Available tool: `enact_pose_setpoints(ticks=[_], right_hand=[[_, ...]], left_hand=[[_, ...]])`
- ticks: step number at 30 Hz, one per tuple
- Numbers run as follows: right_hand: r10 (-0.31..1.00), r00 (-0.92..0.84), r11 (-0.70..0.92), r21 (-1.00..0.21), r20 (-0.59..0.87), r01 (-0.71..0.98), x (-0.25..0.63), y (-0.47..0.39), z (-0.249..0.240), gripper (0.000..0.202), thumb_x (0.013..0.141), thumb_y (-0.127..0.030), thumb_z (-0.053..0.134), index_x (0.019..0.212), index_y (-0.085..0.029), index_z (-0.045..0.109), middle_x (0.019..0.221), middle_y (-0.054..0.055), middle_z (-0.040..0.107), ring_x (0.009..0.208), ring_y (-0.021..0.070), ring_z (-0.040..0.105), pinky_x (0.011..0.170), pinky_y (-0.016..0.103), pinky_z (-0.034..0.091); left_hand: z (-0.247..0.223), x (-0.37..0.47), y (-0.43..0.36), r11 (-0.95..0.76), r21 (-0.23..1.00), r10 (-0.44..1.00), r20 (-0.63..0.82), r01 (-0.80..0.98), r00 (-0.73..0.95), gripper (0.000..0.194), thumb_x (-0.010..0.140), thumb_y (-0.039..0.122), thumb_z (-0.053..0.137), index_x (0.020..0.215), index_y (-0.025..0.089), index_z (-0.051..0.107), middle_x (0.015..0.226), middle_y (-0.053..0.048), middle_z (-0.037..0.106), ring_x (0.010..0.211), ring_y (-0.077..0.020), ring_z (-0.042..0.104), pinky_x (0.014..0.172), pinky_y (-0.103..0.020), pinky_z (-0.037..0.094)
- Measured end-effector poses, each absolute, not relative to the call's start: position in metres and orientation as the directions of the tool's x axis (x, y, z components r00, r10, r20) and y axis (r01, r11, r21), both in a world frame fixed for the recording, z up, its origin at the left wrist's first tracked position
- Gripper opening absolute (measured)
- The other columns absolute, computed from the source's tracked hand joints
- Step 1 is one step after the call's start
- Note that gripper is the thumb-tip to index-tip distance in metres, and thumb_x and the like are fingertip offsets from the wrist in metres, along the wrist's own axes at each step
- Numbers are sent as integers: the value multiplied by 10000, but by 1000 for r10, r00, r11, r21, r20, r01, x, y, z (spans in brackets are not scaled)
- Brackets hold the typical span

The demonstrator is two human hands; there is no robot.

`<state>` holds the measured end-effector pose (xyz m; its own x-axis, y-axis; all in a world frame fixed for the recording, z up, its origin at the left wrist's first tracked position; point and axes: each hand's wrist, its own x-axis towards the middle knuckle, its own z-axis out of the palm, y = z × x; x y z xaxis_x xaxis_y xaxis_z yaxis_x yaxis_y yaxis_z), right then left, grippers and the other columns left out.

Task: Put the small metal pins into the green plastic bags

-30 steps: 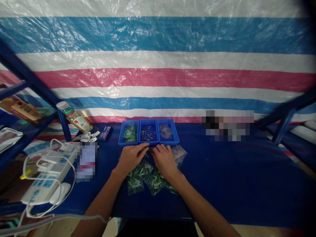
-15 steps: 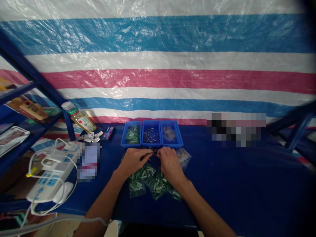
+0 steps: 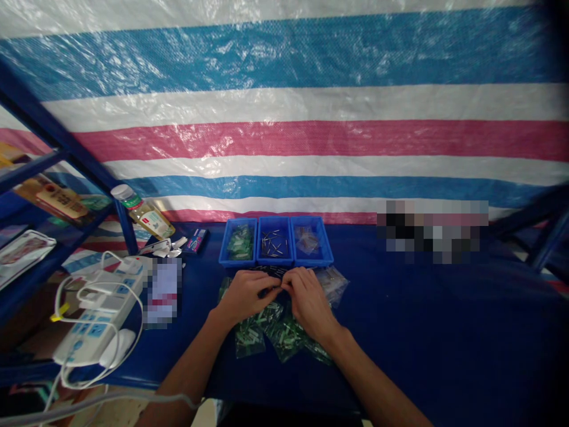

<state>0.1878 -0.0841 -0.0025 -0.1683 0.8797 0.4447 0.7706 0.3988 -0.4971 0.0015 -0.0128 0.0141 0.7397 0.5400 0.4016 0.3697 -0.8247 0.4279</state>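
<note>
My left hand [image 3: 249, 295] and my right hand [image 3: 307, 299] meet fingertip to fingertip just in front of three blue bins. Both are closed in a pinch; whatever lies between the fingertips is too small to make out. Thin dark metal pins [image 3: 284, 270] lie on the table just beyond the fingers, partly hidden by them. Under and before the hands are several clear bags of green pieces [image 3: 284, 338]. Beside my right hand rests a clear plastic bag [image 3: 332, 286]. The middle bin [image 3: 275, 261] contains loose metal pins [image 3: 274, 244].
The left bin [image 3: 238, 263] holds green bagged pieces, the right bin [image 3: 313, 261] clear bags with small contents. To the left are a bottle [image 3: 149, 216], a small blue box [image 3: 197, 241] and a power strip [image 3: 91, 326] with looping white cables. A striped sheet [image 3: 284, 142] hangs behind.
My left hand has shifted slightly right, so its fingertips now meet those of my right hand. The whole view has moved a little.
</note>
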Motion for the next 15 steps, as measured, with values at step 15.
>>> enact_pose_setpoints(ticks=[15], right_hand=[[879,-177,426,-563,442,709,189,-84,-1,208,1053,-197,455,1164,-206,631,1098,95,704,987,239,631,865,407,448]], left_hand=[[20,0,-11,-780,594,560,522,196,643,144,939,146,649,1001,203,765,925,-61,780,904,-175,702,840,-318,583]])
